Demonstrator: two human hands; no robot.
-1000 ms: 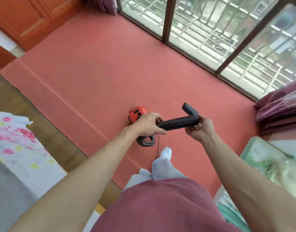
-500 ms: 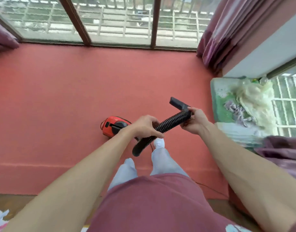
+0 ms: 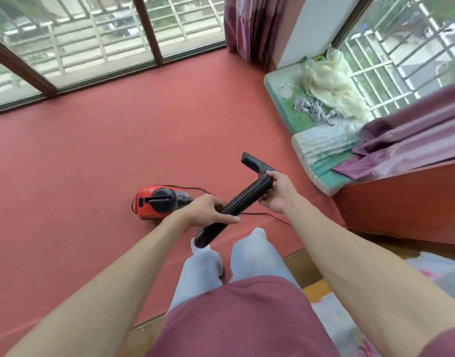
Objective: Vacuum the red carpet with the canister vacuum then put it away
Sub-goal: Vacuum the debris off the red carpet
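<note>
A small red canister vacuum [image 3: 157, 200] lies on the red carpet [image 3: 118, 140] just ahead of my feet. I hold its black ribbed hose [image 3: 243, 199] in the air with both hands. My left hand [image 3: 208, 211] grips the hose near its lower smooth open end, which hangs free of the vacuum. My right hand [image 3: 274, 190] grips the upper end, where a flat black nozzle [image 3: 254, 162] sticks out to the left. A thin black cord [image 3: 267, 215] runs from the vacuum across the carpet to the right.
Large glass windows with brown frames [image 3: 149, 29] line the far side. Purple curtains [image 3: 249, 27] hang in the corner. A green padded window seat [image 3: 296, 104] with cream fabric and a wooden cabinet [image 3: 401, 202] stand at the right. Wooden floor [image 3: 298, 266] borders the carpet's near edge.
My view has swung to the right, from the orange cupboards to the window seat corner. Both hands have kept hold of the hose, which now tilts up to the right.
</note>
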